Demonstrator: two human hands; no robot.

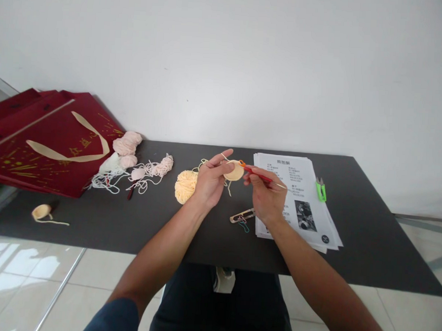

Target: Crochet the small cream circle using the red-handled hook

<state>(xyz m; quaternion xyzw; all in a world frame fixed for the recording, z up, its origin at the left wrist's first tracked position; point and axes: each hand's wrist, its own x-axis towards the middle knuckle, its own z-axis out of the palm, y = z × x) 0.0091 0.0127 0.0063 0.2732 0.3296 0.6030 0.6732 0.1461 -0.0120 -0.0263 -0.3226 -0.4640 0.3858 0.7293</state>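
Observation:
My left hand (213,179) pinches a round, cream-yellow crocheted piece (234,171) by its left edge, its index finger stretched up with a strand of yarn over it. In my right hand (266,192) is a red crochet hook (260,176), its tip at the upper right edge of the piece. A small orange thing (242,163), perhaps a stitch marker, sits at that edge. Beside my left hand lies a yellow ball of yarn (185,187). Below my right hand are a pair of thread snips (242,216) and a teal stitch marker (244,227).
Printed sheets (307,209) lie under and right of my right hand, with green-handled snips (320,190) on their edge. Pink yarn (127,143) and white yarn (110,164) rest by dark red gift bags (55,147). A small cream crocheted piece (41,211) is at far left.

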